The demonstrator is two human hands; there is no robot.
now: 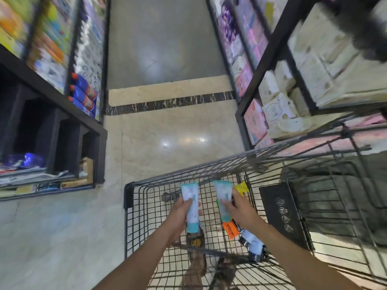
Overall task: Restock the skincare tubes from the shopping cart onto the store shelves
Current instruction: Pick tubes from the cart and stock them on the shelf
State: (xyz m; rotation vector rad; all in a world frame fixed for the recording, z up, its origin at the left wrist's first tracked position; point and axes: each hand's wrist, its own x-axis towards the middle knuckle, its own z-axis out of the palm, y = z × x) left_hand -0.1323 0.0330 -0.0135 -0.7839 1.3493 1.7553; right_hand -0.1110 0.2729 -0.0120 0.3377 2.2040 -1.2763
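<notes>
Both hands over the cart (129,197), each w/ a pale teal tube. Left hand (180,212) fingers closed round left tube (191,203), cap end toward the person. Right hand (240,208) fingers wrapped on right tube (223,193), same tilt. Orange pack (230,228) and a dark/white pack (252,242) lie in the cart below right hand. Shelves (52,95) left & right of aisle, blurred. Floor (167,132) glossy.

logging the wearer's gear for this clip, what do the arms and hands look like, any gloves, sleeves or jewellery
Both forearms are bare with no sleeves in view. The left hand and right hand wear no gloves, and no watch, rings or bands show on the wrists or fingers.
</notes>
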